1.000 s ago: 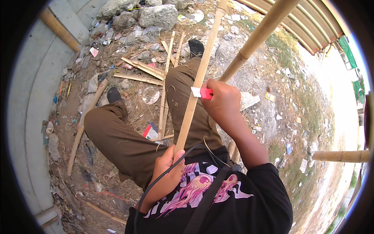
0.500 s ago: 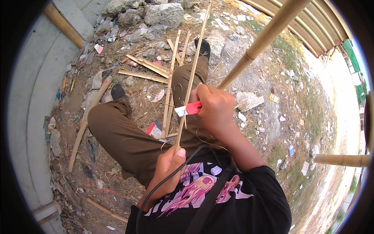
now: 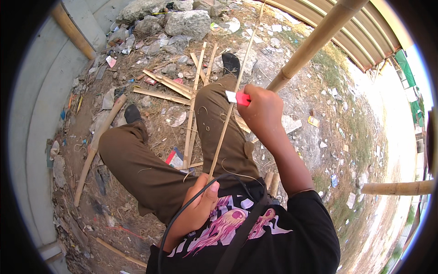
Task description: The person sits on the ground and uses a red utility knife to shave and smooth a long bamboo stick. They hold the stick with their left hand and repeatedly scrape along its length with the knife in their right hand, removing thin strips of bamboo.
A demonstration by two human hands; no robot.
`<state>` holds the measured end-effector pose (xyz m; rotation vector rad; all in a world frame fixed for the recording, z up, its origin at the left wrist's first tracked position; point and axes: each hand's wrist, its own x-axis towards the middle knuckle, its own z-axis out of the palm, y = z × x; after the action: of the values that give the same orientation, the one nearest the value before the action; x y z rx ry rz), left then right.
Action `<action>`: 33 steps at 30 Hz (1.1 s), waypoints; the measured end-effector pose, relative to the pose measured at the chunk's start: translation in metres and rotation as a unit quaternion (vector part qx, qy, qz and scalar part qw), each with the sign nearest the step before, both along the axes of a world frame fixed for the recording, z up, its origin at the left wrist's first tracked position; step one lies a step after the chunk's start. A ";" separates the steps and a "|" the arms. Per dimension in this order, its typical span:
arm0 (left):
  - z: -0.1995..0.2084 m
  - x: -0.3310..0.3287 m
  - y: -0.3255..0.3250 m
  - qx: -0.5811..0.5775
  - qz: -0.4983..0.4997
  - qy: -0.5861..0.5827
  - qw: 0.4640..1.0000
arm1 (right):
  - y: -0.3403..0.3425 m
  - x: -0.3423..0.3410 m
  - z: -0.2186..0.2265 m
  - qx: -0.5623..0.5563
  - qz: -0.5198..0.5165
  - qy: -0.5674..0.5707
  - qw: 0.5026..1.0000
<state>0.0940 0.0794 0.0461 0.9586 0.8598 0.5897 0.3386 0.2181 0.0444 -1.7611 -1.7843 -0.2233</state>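
Observation:
A long thin bamboo strip (image 3: 223, 137) runs from my lap up and away past my right knee. My left hand (image 3: 198, 204), close to my waist, is closed around its near end, thumb on top. In my right hand (image 3: 265, 112) is a red cutter knife (image 3: 243, 99), its pale blade lying across the strip above the right thigh. The fingers of that hand wrap the handle and hide most of it. Thin curled shavings (image 3: 235, 172) rest on my brown trousers (image 3: 137, 157). A black cable (image 3: 175, 219) passes over my left wrist.
Split bamboo pieces (image 3: 190, 128) lie crossed between my legs. A thick bamboo pole (image 3: 301, 59) slants up beside my right hand, and another bamboo piece (image 3: 397, 188) juts in from the right. Rocks (image 3: 188, 25) and litter cover the ground ahead; a grey wall (image 3: 43, 118) stands left.
My right hand has moved the cutter knife away from me along the strip, farther from my left hand. The left hand still grips the near end. The strip's far end leans more to the right.

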 end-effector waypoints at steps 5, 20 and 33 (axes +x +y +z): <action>-0.007 -0.006 -0.002 0.035 -0.014 0.038 0.999 | -0.072 -0.046 -0.027 -0.011 0.095 0.083 0.992; 0.011 0.002 0.000 0.245 0.009 0.203 0.948 | -0.082 -0.043 -0.017 -0.062 0.153 0.068 0.984; 0.005 -0.002 -0.014 0.253 -0.005 0.268 0.930 | -0.005 -0.008 0.009 -0.047 -0.142 0.049 0.988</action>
<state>0.0925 0.0657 0.0511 1.6417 1.2134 0.5594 0.3302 0.2136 0.0531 -2.0561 -1.4929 -0.1674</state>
